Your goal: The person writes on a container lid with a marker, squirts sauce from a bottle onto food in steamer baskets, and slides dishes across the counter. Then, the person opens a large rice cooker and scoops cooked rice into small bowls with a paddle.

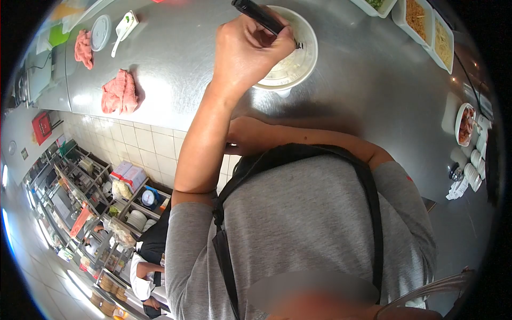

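Observation:
My left hand (248,50) grips a black marker pen (260,16), its tip end down at the translucent lid of a round white tub (290,72). Short black ink marks show on the lid by the fingertips. A small tab sticks out from the tub's near edge. Close to my waist, my right hand (249,136) is closed, partly covered by my left forearm. Something small and dark shows at its fingers, too hidden to name.
On the steel counter (176,48) lie pink cloths (119,92), a white spoon (117,42) and a round lid (100,33). Food containers (418,21) stand at far right, a bowl of reddish food (465,124) nearer. Behind at left are shelves and another person (144,272).

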`<state>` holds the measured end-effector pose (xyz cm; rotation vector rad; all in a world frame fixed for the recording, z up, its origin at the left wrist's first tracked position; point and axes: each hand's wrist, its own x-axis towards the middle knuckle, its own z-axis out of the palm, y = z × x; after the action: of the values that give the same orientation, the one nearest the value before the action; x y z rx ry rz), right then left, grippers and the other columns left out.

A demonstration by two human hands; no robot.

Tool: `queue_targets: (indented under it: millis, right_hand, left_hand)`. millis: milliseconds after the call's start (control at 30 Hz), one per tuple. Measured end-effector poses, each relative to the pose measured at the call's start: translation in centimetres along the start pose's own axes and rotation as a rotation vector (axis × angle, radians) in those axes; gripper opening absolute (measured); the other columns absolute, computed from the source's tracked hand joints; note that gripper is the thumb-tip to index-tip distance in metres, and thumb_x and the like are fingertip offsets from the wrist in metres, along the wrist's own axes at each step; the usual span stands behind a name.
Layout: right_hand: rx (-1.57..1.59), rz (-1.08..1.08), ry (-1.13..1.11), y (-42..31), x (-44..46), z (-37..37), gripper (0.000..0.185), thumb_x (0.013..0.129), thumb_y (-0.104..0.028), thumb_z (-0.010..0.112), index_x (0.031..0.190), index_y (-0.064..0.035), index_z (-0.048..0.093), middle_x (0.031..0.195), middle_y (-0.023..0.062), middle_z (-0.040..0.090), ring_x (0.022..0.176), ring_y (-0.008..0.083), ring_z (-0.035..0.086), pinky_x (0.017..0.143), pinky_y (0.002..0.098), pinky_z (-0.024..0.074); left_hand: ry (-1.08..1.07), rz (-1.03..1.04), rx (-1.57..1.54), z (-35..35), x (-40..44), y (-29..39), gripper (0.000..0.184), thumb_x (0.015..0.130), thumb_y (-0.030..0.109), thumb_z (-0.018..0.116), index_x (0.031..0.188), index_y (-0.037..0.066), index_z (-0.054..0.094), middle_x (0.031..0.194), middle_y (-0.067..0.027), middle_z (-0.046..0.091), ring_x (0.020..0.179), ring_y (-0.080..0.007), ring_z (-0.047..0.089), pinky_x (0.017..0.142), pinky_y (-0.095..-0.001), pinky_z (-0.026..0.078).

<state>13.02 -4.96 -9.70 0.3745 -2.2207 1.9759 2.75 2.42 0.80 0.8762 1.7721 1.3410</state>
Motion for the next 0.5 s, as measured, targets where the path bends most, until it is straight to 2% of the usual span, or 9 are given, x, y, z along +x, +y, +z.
queue_targets:
  millis: [167, 267, 300, 333, 367, 400, 467, 500]
  right_hand:
    - [0.000, -0.006, -0.017, -0.4, 0.1, -0.5, 0.022, 0.088, -0.025, 0.062, 0.102, -0.0079, 0.058, 0.092, 0.0152, 0.066, 0.082, 0.0373, 0.064, 0.072, 0.0465, 0.0512]
    - [0.020, 0.041, -0.082, 0.3, -0.2, 0.1, 0.026, 0.091, -0.031, 0.062, 0.104, -0.0088, 0.057, 0.090, 0.0142, 0.066, 0.079, 0.0347, 0.065, 0.069, 0.0443, 0.0510]
    - [0.060, 0.091, -0.093, -0.2, -0.1, -0.3, 0.027, 0.092, -0.032, 0.061, 0.106, -0.0093, 0.056, 0.087, 0.0138, 0.066, 0.076, 0.0335, 0.065, 0.068, 0.0436, 0.0507]
    - [0.099, 0.139, -0.102, -0.6, -0.1, -0.8, 0.028, 0.093, -0.033, 0.060, 0.107, -0.0098, 0.056, 0.084, 0.0135, 0.065, 0.074, 0.0323, 0.065, 0.067, 0.0429, 0.0504]
    - [0.137, 0.186, -0.108, -1.1, -0.2, -1.3, 0.028, 0.094, -0.034, 0.059, 0.108, -0.0102, 0.055, 0.081, 0.0131, 0.065, 0.072, 0.0311, 0.065, 0.065, 0.0422, 0.0501]
    - [0.207, 0.349, -0.187, -2.8, 0.1, -3.0, 0.029, 0.097, -0.032, 0.055, 0.114, -0.0079, 0.052, 0.088, 0.0130, 0.063, 0.082, 0.0246, 0.064, 0.075, 0.0383, 0.0493]
    - [0.311, 0.134, 0.112, -1.9, -1.5, -2.8, 0.028, 0.100, -0.027, 0.052, 0.116, -0.0049, 0.050, 0.103, 0.0124, 0.059, 0.099, 0.0193, 0.059, 0.088, 0.0350, 0.0453]
    - [0.366, 0.193, 0.068, -4.0, -1.9, -4.7, 0.025, 0.102, -0.023, 0.048, 0.117, -0.0027, 0.049, 0.114, 0.0118, 0.055, 0.112, 0.0164, 0.052, 0.097, 0.0338, 0.0395]
  left_hand:
    - [0.003, 0.125, -0.184, -1.1, 0.4, -1.7, 0.004, 0.085, 0.002, 0.066, 0.087, 0.001, 0.062, 0.074, -0.0003, 0.060, 0.066, -0.0057, 0.054, 0.060, -0.0212, 0.042]
    - [0.077, 0.134, -0.158, -1.7, -0.5, 0.9, 0.002, 0.087, 0.001, 0.064, 0.087, 0.001, 0.062, 0.075, -0.0018, 0.062, 0.066, -0.0071, 0.055, 0.062, -0.0215, 0.043]
    - [0.110, 0.098, -0.142, -2.3, -0.7, 0.7, 0.018, 0.081, 0.012, 0.073, 0.094, 0.002, 0.064, 0.080, -0.0069, 0.066, 0.071, -0.0148, 0.063, 0.066, -0.0280, 0.049]
    - [0.134, 0.230, -0.223, -2.4, -1.0, 0.8, 0.013, 0.081, 0.002, 0.073, 0.093, -0.001, 0.069, 0.081, -0.0046, 0.068, 0.066, -0.0101, 0.063, 0.063, -0.0225, 0.050]
    - [0.175, 0.235, -0.206, -2.7, -1.7, 1.1, 0.014, 0.081, 0.000, 0.073, 0.095, -0.001, 0.068, 0.085, -0.0047, 0.067, 0.069, -0.0108, 0.062, 0.065, -0.0226, 0.049]
    - [0.215, 0.241, -0.189, -3.3, -2.5, 1.5, 0.016, 0.082, -0.001, 0.073, 0.097, -0.001, 0.068, 0.090, -0.0048, 0.067, 0.072, -0.0114, 0.062, 0.067, -0.0226, 0.048]
    - [0.285, 0.350, 0.033, -4.4, -4.2, 1.9, 0.021, 0.079, -0.001, 0.075, 0.100, -0.001, 0.068, 0.093, -0.0050, 0.067, 0.085, -0.0091, 0.058, 0.076, -0.0227, 0.046]
    - [0.258, 0.288, 0.035, -4.7, -5.6, 2.9, 0.021, 0.079, -0.001, 0.075, 0.099, -0.001, 0.068, 0.093, -0.0058, 0.067, 0.086, -0.0095, 0.058, 0.077, -0.0233, 0.046]
